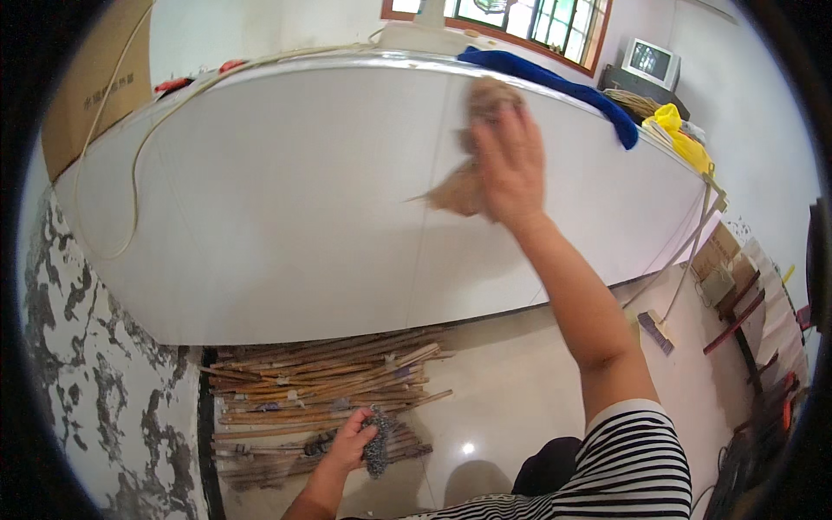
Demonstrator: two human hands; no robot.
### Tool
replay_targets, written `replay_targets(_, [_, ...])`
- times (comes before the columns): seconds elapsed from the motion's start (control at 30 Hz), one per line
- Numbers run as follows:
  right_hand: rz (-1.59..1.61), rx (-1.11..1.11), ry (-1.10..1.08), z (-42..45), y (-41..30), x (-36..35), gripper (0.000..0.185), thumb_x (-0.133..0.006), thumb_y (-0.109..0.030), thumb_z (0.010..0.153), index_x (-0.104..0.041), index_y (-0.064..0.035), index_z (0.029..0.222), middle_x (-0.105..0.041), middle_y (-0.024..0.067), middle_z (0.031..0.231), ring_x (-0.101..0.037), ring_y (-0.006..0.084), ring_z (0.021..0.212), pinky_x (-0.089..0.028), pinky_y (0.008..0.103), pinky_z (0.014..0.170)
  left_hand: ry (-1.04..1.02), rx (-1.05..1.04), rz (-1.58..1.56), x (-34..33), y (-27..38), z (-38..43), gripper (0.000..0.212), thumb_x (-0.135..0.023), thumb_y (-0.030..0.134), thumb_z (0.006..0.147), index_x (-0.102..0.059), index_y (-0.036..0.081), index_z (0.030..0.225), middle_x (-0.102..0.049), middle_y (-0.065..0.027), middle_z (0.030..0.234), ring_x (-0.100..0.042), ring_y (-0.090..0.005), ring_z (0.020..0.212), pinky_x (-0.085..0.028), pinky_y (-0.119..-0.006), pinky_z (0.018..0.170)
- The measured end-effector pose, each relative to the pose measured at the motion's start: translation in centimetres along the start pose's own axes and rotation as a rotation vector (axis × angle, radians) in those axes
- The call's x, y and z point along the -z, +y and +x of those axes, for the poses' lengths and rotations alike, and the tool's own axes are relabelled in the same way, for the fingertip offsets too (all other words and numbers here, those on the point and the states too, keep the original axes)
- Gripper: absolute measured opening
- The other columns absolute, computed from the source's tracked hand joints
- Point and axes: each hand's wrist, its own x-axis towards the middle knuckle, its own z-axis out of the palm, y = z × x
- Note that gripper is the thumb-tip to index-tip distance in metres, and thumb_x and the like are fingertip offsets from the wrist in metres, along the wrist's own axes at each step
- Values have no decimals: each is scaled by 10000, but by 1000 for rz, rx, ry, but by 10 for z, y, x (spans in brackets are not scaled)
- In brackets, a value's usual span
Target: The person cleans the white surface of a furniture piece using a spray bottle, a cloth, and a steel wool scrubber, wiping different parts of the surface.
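Observation:
My right hand [510, 166] presses a crumpled brown cloth [458, 188] against the upper part of a large white panel [292, 195], just below its shiny top edge. The hand and cloth are blurred. Low in the picture, my left hand [354, 442] grips a grey mesh scouring pad [377, 445] above a pile of thin wooden sticks [325, 390] on the floor. A dark blue cloth [559, 84] hangs over the panel's top edge, to the right of my right hand.
A pale cable [135, 169] loops down the panel's left side beside a cardboard box [97, 84]. Peeling wall [104, 396] stands at the left. At the right are a broom [656, 330], a yellow bag [682, 140] and stacked boards [757, 312].

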Motion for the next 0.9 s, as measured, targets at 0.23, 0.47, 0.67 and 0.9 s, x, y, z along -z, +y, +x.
replay_targets(0.23, [291,-767,341,-84,113,81,426,-389,9,771,-364,-26,1195,-358,161,1222,-359,265,1123,-280,330,945,102,-87,324,-48,59,-7,175,-451,17,800,-430,82,962,-466,3,879,-453,-92,769,-401,-232,687])
replay_targets(0.47, [185,-854,-22,-55,3,-7,436,-377,-109,775,-352,14,1192,-332,197,1239,-273,330,1173,-173,428,985,82,-113,40,-127,70,-11,184,-451,28,802,-429,81,977,-501,-28,883,-497,-122,756,-456,-276,659])
replay_targets(0.67, [293,-8,3,-41,11,0,408,-457,-117,725,-446,-115,1133,-402,88,1193,-341,233,1139,-227,396,971,43,30,541,-149,29,-14,239,-455,66,809,-416,54,1044,-492,-40,898,-486,-143,814,-429,-297,705])
replay_targets(0.9, [-110,-801,298,-58,134,1,392,-450,-100,755,-415,-45,1141,-410,151,1157,-345,290,1111,-277,403,932,284,-1,101,-144,52,-22,232,-466,80,815,-424,53,1042,-484,-39,922,-468,-142,812,-397,-288,730])
